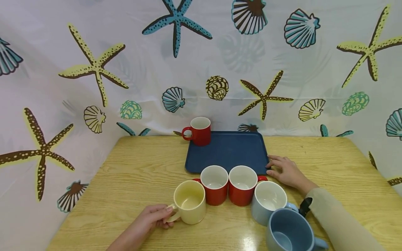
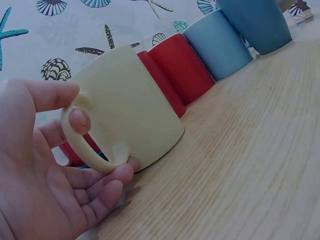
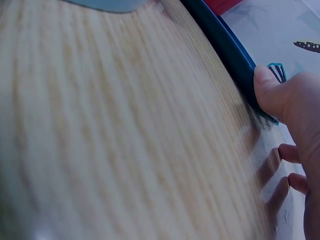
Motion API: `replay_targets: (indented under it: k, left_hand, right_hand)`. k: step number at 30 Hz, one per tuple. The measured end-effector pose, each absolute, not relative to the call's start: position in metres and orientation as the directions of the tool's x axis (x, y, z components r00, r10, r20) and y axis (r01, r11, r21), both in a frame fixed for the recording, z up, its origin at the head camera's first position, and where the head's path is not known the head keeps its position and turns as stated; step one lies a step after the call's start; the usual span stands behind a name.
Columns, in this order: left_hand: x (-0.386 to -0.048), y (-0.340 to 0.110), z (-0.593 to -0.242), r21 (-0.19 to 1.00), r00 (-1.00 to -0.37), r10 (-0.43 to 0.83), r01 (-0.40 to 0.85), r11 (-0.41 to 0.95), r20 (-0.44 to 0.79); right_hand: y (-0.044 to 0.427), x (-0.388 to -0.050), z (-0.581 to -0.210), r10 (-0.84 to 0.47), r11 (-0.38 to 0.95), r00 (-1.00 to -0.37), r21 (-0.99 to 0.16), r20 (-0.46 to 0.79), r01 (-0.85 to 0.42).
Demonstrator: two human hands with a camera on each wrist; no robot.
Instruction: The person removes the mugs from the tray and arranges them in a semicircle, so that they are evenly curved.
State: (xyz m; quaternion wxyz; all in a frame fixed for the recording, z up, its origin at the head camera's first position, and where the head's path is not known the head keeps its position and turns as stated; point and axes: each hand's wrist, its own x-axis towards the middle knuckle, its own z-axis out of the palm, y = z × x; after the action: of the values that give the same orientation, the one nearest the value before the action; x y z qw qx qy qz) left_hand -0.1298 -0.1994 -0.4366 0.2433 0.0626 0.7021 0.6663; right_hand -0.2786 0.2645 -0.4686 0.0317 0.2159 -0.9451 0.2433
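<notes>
My left hand (image 1: 156, 215) holds the handle of a pale yellow mug (image 2: 125, 100), thumb and fingers around it; the mug stands upright on the table. Two red mugs (image 1: 214, 186) (image 1: 242, 186) stand side by side, just right of the yellow one. My right hand (image 1: 287, 171) touches the right edge of a dark blue tray (image 1: 232, 151), its thumb (image 3: 270, 92) against the rim near the corner. On the tray's far left corner sits another red mug (image 1: 201, 131), handle pointing left.
A light blue mug (image 1: 267, 205) with a white inside and a darker blue mug (image 1: 289, 232) stand near the right forearm. The wooden table (image 1: 141, 164) runs back to a hanging cloth (image 1: 141, 62) with starfish and shells.
</notes>
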Motion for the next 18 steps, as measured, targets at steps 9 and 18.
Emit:
replay_targets:
  k: [9,18]
  left_hand:
    - [-0.1344,-0.2038,-0.4366,0.957,-0.832,0.477,-0.275,0.089,-0.283]
    - [-0.1366,-0.2044,-0.4379,0.954,-0.795,0.536,-0.292,0.072,-0.284]
  right_hand:
    - [0.2632,-0.2792,-0.4680,-0.400,0.786,-0.901,-0.443,0.169,-0.432]
    - [0.2649,-0.2795,-0.4701,-0.397,0.790,-0.902,-0.437,0.169,-0.430]
